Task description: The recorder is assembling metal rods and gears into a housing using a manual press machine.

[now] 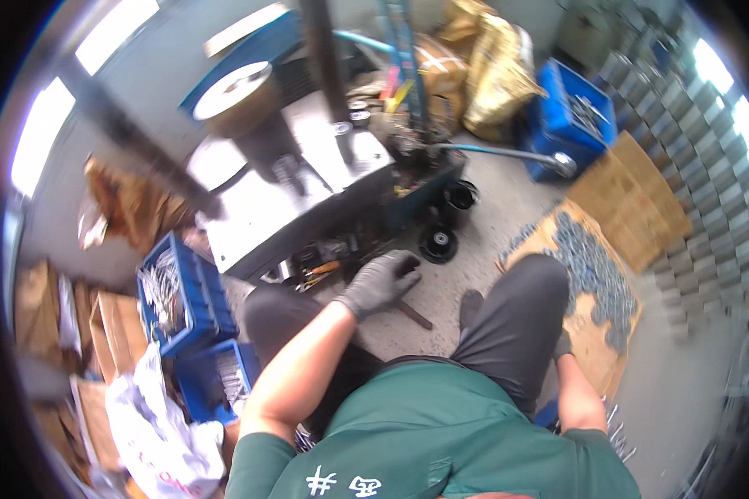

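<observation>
My left hand (380, 284), in a grey work glove, is above my left knee, close to the front of a heavy machine (304, 218). Its fingers are curled inward, and whatever they might hold does not show. Just below the hand, a dark bar or handle (414, 315) juts out over the floor. My right hand (562, 343), gloved too, hangs by the outer side of my right thigh. The leg covers most of it, so its fingers are hidden. Nearest to it lies a cardboard sheet (587, 304) spread with many grey round metal pieces (599, 270).
Blue crates (193, 312) of metal parts and a white plastic bag (156, 428) stand at left. Black round cups (438, 243) sit beyond my feet. A blue bin (549, 108) of metal parts, yellow sacks (501, 79) and a cardboard flap (632, 200) are at far right.
</observation>
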`<action>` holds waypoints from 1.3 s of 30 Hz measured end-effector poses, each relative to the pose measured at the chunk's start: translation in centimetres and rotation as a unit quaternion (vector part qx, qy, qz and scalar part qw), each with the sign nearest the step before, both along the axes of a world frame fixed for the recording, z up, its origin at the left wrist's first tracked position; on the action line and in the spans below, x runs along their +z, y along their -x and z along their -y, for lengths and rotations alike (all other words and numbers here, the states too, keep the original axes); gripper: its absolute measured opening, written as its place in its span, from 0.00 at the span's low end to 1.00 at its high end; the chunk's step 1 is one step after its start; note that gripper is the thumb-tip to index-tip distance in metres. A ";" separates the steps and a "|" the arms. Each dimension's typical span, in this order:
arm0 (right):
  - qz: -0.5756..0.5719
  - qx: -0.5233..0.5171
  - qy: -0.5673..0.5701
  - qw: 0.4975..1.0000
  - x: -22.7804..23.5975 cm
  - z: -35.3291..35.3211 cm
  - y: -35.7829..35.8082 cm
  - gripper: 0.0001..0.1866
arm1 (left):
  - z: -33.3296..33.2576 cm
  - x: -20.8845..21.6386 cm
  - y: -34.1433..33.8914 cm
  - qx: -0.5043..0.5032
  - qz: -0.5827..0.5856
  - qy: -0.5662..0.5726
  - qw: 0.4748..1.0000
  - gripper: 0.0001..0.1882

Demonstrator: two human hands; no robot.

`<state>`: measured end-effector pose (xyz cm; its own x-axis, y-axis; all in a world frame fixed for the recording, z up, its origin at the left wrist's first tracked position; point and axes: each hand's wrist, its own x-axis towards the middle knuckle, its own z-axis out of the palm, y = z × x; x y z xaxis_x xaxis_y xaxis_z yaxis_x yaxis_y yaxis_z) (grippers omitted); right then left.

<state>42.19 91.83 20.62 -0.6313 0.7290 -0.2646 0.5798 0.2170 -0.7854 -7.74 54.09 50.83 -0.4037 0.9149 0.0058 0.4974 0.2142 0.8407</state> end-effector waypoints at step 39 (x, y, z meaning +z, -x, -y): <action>0.151 0.524 -0.055 0.836 32.5 8.1 44.4 0.23 | -2.3 -2.5 1.5 0.260 0.646 -0.100 0.711 0.14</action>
